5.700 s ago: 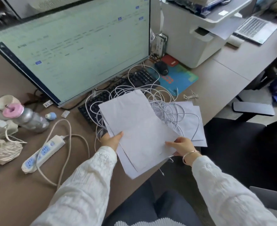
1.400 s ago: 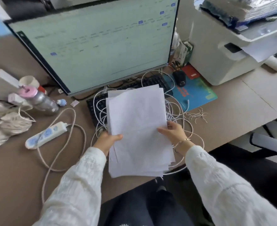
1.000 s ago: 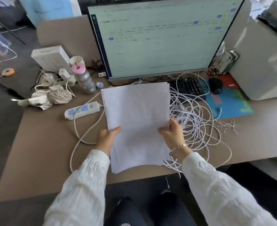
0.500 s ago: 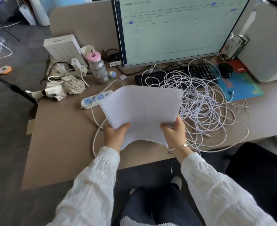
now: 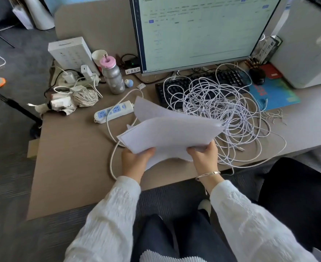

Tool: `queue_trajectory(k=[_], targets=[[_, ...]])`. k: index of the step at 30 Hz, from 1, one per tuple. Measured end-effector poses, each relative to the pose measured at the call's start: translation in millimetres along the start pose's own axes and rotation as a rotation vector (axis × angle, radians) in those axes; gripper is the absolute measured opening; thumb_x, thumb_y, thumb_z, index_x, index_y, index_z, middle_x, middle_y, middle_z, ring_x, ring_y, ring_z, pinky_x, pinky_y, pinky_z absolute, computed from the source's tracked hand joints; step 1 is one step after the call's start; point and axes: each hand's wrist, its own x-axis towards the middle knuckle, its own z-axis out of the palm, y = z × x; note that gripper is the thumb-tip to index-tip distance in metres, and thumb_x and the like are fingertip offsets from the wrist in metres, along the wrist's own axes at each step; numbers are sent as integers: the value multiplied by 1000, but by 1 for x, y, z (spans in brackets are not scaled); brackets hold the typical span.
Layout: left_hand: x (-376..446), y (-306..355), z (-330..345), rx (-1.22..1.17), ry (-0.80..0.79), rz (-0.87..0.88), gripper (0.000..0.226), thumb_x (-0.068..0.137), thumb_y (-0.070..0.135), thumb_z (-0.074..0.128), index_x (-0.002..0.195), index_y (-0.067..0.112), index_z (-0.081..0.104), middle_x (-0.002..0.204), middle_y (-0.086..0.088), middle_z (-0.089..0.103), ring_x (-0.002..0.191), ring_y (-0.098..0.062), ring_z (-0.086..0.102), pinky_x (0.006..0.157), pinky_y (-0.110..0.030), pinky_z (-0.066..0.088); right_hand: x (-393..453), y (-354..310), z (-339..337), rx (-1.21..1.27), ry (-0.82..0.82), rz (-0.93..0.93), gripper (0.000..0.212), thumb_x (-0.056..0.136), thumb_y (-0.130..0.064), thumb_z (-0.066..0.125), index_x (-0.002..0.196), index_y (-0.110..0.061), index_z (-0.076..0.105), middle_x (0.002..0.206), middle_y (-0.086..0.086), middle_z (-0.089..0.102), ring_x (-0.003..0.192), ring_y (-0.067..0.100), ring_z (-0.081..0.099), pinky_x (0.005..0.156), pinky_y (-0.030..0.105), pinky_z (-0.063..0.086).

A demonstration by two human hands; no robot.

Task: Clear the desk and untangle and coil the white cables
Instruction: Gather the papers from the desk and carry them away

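The counter (image 5: 76, 159) stretches brown under me, with the big monitor (image 5: 199, 31) at the far edge. Right of centre, the white cables (image 5: 223, 110) sprawl in one tangled heap, draped over the black keyboard (image 5: 229, 78) and trailing to the near edge. I've got the stack of paper (image 5: 171, 133) lifted above the counter, just left of the tangle, sheets fanning apart at the far side. My left hand (image 5: 134, 163) has its grip clamped on the near left corner, thumb on top; my right hand (image 5: 205, 157) pinches the near right edge. Far left, a power strip (image 5: 114, 111) lies beside a silver bottle (image 5: 112, 77) with a pink cap.
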Motion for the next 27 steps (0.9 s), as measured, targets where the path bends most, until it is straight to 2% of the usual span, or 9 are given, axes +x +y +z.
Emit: queue_trajectory(k=[4, 6, 8, 11, 16, 19, 22, 25, 27], targets=[[4, 2, -5, 30, -13, -39, 29, 74, -6, 75, 94, 14, 69, 85, 7, 72, 70, 2, 66, 58, -11, 51, 2, 2, 0, -5, -15, 53, 40, 66, 17, 59, 94, -12, 52, 86, 7, 58, 74, 17, 56, 64, 28, 47], [9, 1, -8, 58, -18, -45, 34, 73, -8, 74, 100, 11, 68, 93, -1, 73, 81, -9, 69, 70, -22, 56, 4, 2, 0, -17, -38, 69, 38, 68, 18, 57, 91, -11, 51, 79, 2, 55, 67, 13, 52, 58, 20, 44], [11, 0, -9, 86, -25, -36, 31, 74, -9, 71, 93, 16, 68, 93, -2, 73, 86, -17, 69, 79, -32, 55, 4, 1, 2, -28, -74, 83, 35, 69, 18, 57, 88, -10, 53, 76, -1, 54, 64, 10, 51, 56, 16, 44], [13, -2, -8, 108, 8, -9, 24, 78, -5, 69, 81, 19, 68, 87, 0, 71, 82, -14, 68, 79, -32, 53, 4, 1, 5, -72, -56, 50, 30, 70, 14, 61, 77, -15, 55, 70, -4, 56, 62, 8, 51, 57, 19, 43], [9, -6, -5, 75, 9, 69, 24, 84, 0, 68, 91, 23, 67, 92, 9, 71, 85, -1, 67, 78, -21, 53, 5, 11, 6, -79, -46, 56, 28, 69, 10, 62, 74, -17, 55, 72, 3, 58, 66, 16, 53, 60, 29, 44], [12, -15, -5, 125, -10, 53, 21, 86, 2, 66, 103, 15, 68, 96, 6, 71, 94, -10, 67, 86, -27, 51, 3, 20, 7, -121, -85, 80, 21, 71, 8, 62, 79, -12, 56, 70, 0, 59, 65, 14, 54, 60, 27, 42], [16, -18, -5, 130, -38, 38, 22, 87, 2, 64, 105, 15, 68, 99, 4, 72, 98, -13, 66, 90, -31, 50, 5, 22, 5, -159, -78, 51, 19, 74, 5, 63, 88, -8, 60, 77, -1, 63, 76, 17, 60, 67, 29, 48], [17, -20, -6, 154, -71, 13, 22, 89, 3, 62, 106, 16, 65, 99, 6, 70, 98, -13, 65, 90, -31, 49, 4, 24, 3, -196, -91, 52, 19, 74, 4, 63, 88, -9, 60, 77, -2, 63, 75, 17, 59, 67, 29, 47], [20, -16, -8, 146, -80, -13, 19, 88, 7, 64, 107, 13, 65, 98, 3, 70, 93, -12, 65, 84, -29, 50, 7, 20, 0, -188, -101, 57, 20, 74, 4, 64, 89, -9, 60, 80, 1, 64, 76, 20, 60, 68, 32, 49]])
